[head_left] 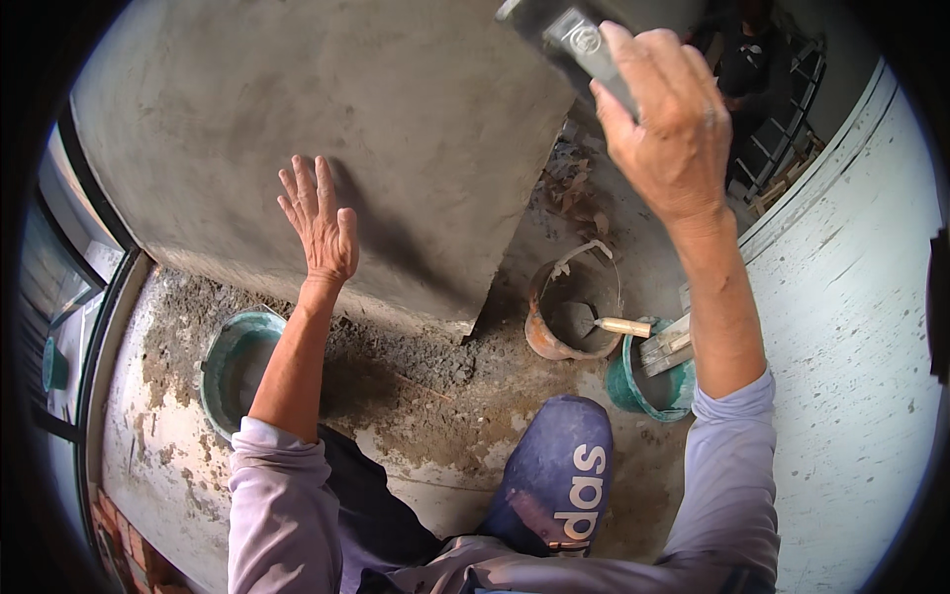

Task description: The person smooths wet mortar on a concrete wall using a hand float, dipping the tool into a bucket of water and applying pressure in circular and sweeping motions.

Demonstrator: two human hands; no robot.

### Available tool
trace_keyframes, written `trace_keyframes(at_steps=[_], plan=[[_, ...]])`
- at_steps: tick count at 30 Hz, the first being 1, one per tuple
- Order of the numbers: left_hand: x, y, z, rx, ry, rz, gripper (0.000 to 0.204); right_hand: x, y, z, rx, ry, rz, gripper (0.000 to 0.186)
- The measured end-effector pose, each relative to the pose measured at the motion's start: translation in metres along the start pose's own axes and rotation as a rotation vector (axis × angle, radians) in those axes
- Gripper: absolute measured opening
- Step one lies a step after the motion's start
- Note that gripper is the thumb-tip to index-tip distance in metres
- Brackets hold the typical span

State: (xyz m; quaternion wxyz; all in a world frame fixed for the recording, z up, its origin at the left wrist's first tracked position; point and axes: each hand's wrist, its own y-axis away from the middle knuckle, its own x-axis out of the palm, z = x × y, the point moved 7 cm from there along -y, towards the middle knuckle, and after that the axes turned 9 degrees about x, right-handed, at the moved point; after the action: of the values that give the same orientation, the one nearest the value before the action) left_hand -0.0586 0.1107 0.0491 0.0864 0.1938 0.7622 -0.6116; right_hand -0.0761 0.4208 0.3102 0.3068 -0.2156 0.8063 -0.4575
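My right hand [673, 129] is raised at the upper right, its fingers wrapped round a plastering float [554, 35]. The float is dark with a grey grip and is slightly blurred. It is at the upper right edge of a grey plastered wall [435, 168]; I cannot tell whether it touches the surface. In front of the wall's lower left part, my left hand [322, 228] is stretched out with fingers spread, holding nothing. Whether its fingertips touch the plaster is unclear. A shadow falls on the wall beside that hand.
A teal tub [211, 376] stands below my left forearm. Right of the wall's corner, an orange-brown bucket [542, 332] holds a wooden-handled trowel [623, 326]; a green bucket [623, 386] stands beside it. Mortar crumbs [435, 366] litter the floor. A person [747, 59] and ladder [782, 139] are behind.
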Motion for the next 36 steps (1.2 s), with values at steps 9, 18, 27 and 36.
trace_keyframes(at_steps=[9, 18, 27, 36], plan=[[-0.015, 0.002, 0.016, -0.076, -0.023, -0.023, 0.084, 0.075, 0.204, 0.108, -0.106, -0.291, 0.657, 0.03], [-0.022, 0.004, 0.027, -0.145, -0.033, -0.031, 0.079, -0.006, -0.029, 0.019, -0.068, 0.034, 0.021, 0.051], [-0.031, 0.01, 0.045, -0.204, -0.061, -0.031, 0.077, 0.059, 0.195, 0.081, 0.212, -0.476, 0.662, 0.039], [-0.021, 0.022, 0.053, -0.287, -0.029, 0.051, 0.082, 0.03, 0.095, -0.023, 0.794, -1.234, 0.13, 0.045]])
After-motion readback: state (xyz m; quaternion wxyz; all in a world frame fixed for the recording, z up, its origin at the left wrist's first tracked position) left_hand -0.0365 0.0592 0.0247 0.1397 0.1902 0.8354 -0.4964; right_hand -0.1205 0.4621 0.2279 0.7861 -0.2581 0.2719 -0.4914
